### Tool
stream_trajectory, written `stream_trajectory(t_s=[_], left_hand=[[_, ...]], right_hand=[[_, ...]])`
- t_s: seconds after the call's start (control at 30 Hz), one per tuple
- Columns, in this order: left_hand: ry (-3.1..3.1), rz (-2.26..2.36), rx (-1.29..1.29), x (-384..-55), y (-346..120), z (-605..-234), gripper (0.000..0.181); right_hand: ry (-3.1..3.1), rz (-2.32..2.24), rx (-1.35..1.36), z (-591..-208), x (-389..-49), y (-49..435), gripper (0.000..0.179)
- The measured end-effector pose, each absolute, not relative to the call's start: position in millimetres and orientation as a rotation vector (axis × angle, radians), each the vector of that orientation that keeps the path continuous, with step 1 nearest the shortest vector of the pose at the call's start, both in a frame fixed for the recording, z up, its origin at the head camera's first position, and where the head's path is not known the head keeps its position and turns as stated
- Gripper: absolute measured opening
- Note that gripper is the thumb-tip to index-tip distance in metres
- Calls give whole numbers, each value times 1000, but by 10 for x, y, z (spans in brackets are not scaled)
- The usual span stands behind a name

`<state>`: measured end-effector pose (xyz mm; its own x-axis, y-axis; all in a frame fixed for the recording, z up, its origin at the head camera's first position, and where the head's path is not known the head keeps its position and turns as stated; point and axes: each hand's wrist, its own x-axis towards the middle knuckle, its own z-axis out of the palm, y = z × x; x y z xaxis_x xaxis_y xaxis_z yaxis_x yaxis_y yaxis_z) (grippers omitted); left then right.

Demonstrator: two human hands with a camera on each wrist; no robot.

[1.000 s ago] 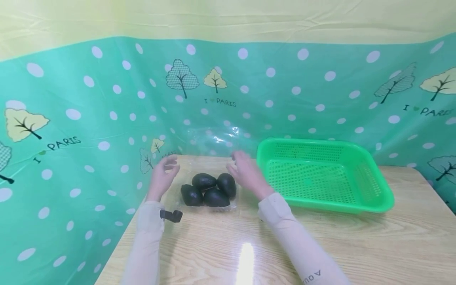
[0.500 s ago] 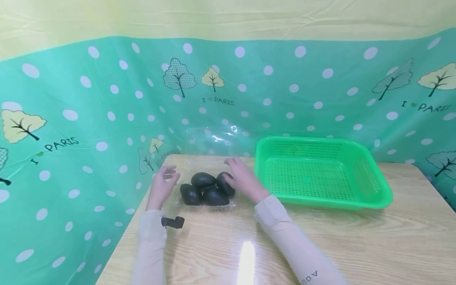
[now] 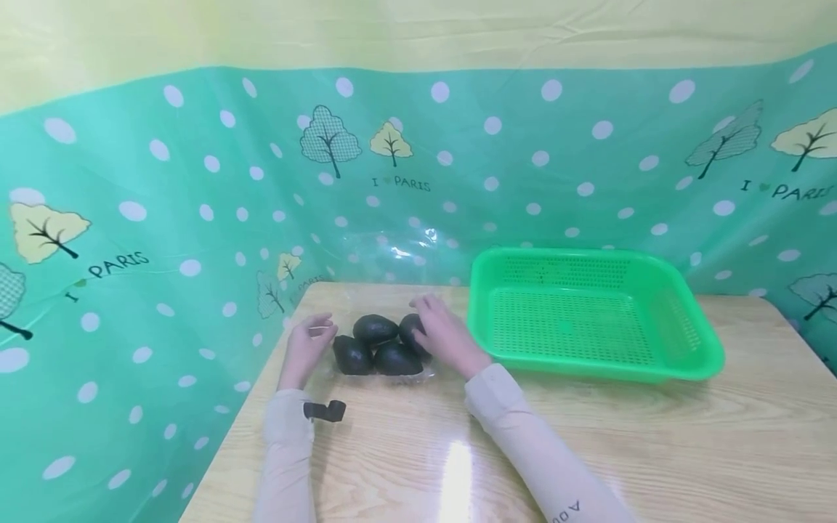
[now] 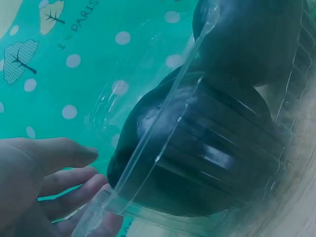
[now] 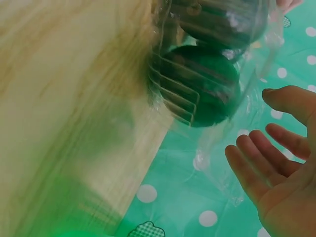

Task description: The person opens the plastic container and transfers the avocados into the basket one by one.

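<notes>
Several dark avocados [image 3: 397,359] lie close together in a clear plastic box [image 4: 157,161], its transparent lid [image 3: 400,253] standing up behind them. My left hand [image 3: 309,350] is at the box's left side, fingers relaxed and thumb apart; in the left wrist view its fingertips are beside the rim, and whether they touch it I cannot tell. Over the right side of the box is my right hand [image 3: 447,337], partly covering the rightmost avocado [image 3: 410,330] in the head view. The right wrist view shows its fingers [image 5: 256,160] spread and nothing held.
A green perforated plastic basket [image 3: 702,356] stands on the wooden table [image 3: 392,450] to the right of the box. Green dotted cloth [image 3: 497,156] hangs behind and along the left. A black wrist mount [image 3: 325,411] sits at my left cuff.
My right hand has come down and toward me, from behind the rightmost avocado to over it. My left hand has shifted slightly nearer the box. Avocados and basket stay put.
</notes>
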<state>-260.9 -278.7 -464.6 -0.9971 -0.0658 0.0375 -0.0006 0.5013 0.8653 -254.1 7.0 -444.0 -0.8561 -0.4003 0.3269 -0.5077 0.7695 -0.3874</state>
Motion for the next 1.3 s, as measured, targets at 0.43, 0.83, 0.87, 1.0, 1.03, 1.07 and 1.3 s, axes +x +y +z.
stream_trajectory(t_s=[0.43, 0.83, 0.87, 1.0, 1.03, 1.07, 1.3], left_hand=[[-2758, -1507, 54, -2568, -2929, -4654, 42], [-2822, -1533, 44, -2557, -2972, -4653, 49], [-2820, -1540, 31, -2559, -2976, -4655, 48], [-2823, -1554, -15, -2572, -2982, -4666, 43], [-2826, -1561, -20, -2571, -2983, -4669, 43], [-2825, -1570, -18, -2571, -2984, -4674, 42], [-2806, -1637, -3, -2575, -2999, -4698, 44]], right_hand=[[-2799, 656, 738, -4583, -2570, -26, 54], [-2862, 589, 771, -4582, -2565, -63, 57], [-2869, 576, 775, -4580, -2566, -64, 57], [-2897, 526, 781, -4594, -2572, -69, 62], [-2903, 511, 784, -4603, -2574, -73, 64], [-2908, 497, 786, -4612, -2575, -79, 66], [-2930, 426, 796, -4651, -2590, -111, 71]])
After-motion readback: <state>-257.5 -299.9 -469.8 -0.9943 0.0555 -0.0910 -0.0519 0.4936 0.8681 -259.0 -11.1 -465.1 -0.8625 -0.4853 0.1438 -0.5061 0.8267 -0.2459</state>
